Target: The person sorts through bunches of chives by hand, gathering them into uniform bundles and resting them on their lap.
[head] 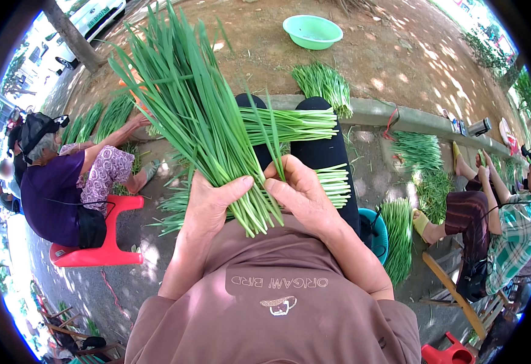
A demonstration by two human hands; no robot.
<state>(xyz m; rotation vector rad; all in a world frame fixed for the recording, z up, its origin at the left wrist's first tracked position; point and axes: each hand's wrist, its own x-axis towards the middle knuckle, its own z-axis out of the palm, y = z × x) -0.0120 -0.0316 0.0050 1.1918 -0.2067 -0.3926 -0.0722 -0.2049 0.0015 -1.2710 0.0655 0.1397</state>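
Observation:
My left hand is closed around the lower stems of a thick bunch of garlic chives, whose long green leaves fan out up and to the left. Pinched between thumb and fingers of my right hand is a thin chive stalk, held close beside the bunch. Across my thighs lies a loose layer of chives, its pale cut ends pointing right. More chive stems show behind my right hand on my lap; their leafy side spreads out to the left.
A pale green basin sits on bare soil beyond a concrete kerb. Chive piles lie by the kerb and at right, near a teal plastic seat. One person sits on a red stool at left; another person sits at right.

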